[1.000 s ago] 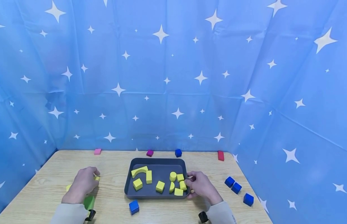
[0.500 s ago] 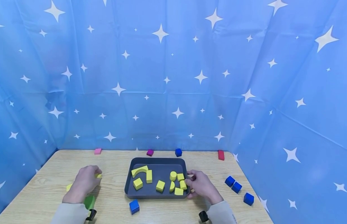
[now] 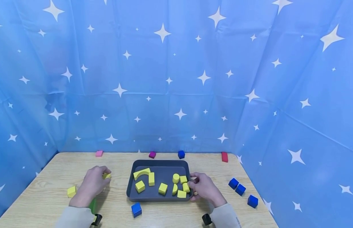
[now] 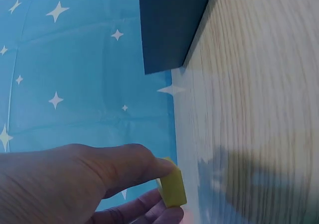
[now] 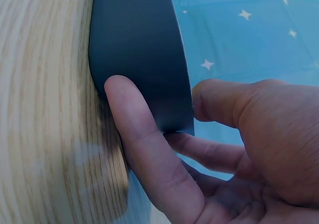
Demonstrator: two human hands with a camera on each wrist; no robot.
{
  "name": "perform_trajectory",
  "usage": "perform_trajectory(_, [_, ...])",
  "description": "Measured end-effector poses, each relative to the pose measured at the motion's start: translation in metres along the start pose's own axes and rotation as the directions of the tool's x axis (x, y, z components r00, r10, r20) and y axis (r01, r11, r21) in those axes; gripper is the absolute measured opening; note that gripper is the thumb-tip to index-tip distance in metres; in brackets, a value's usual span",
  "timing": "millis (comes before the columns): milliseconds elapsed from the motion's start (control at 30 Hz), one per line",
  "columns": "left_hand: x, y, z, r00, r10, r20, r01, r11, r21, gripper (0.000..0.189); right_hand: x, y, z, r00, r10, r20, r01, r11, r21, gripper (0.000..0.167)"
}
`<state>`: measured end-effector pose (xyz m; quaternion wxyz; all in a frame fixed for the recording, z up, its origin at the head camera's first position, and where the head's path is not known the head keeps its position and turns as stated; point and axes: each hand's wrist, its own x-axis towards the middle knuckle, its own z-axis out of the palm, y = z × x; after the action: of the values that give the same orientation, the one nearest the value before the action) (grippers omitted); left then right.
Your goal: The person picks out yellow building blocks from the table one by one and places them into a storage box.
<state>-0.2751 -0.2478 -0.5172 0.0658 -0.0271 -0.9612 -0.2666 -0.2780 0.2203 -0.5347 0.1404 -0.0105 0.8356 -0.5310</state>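
Observation:
My left hand (image 3: 93, 183) pinches a yellow block (image 4: 172, 188) between thumb and fingers, over the table left of a dark grey tray (image 3: 153, 200). In the left wrist view, the block's shadow side faces the camera and part of it is covered by the thumb. My right hand (image 3: 205, 188) holds the tray's right wall, thumb at the rim and fingers along the outside. Several yellow blocks lie in the tray, among them an arch (image 3: 141, 173), a cylinder (image 3: 176, 178) and a cube (image 3: 163, 189).
A yellow block (image 3: 71, 191) and a partly hidden green block (image 3: 93, 205) lie near my left forearm. One blue cube (image 3: 136, 209) sits before the tray; several more stand right. Along the back edge are pink (image 3: 99, 153), purple (image 3: 152, 155), blue (image 3: 181, 154) and red (image 3: 224, 156) blocks.
My left hand has moved right and slightly away from me, carrying the yellow block toward the tray. Another yellow block behind it is now more exposed. My right hand stays at the tray.

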Motion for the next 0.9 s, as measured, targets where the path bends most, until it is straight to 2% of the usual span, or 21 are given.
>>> perform_trajectory(233, [0.000,0.014,0.010,0.999,0.020,-0.029,-0.019,1.000,0.008,0.028,0.000,-0.001,0.000,1.000,0.005,0.003,-0.005,1.000,-0.003,0.054])
perform_trajectory(400, [0.000,0.022,0.014,1.000,0.012,-0.026,-0.012,1.000,0.007,0.030,-0.001,-0.002,0.000,1.000,0.005,-0.003,-0.005,1.000,-0.003,0.053])
perform_trajectory(900, [-0.001,0.048,0.017,0.999,0.024,-0.048,-0.025,1.000,-0.016,0.032,-0.002,-0.002,-0.001,1.000,-0.002,0.000,0.002,1.000,0.000,0.052])
